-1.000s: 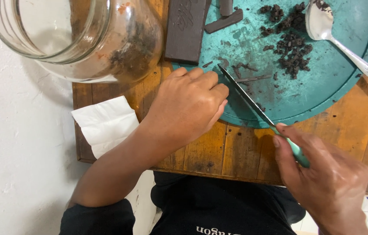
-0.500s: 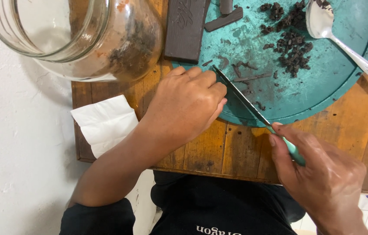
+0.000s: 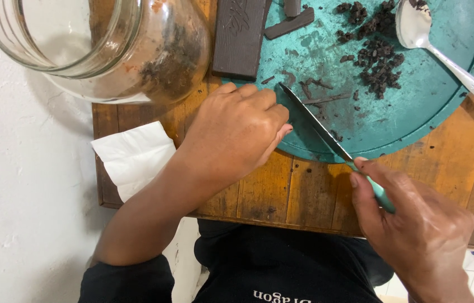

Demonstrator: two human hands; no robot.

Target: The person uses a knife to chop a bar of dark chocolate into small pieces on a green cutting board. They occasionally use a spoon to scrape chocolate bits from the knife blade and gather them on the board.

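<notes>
My right hand [image 3: 416, 224] grips the teal handle of a knife [image 3: 327, 137] whose blade lies slanted over the near edge of a round teal cutting board [image 3: 416, 106]. My left hand [image 3: 237, 132] rests curled at the board's left rim, fingers close beside the blade; whatever lies under its fingers is hidden. On the board are dark chocolate slivers by the blade tip, a pile of chopped chocolate [image 3: 380, 59], a dark chocolate bar [image 3: 240, 36] and a smaller dark piece [image 3: 290, 23].
A metal spoon [image 3: 444, 50] lies on the board's far right. A large glass jar [image 3: 97, 50] with dark residue stands at the far left of the wooden table [image 3: 282, 191]. A white napkin [image 3: 136, 157] lies at the table's left edge.
The knife blade has shifted a little left toward my left hand; both hands otherwise stay in place.
</notes>
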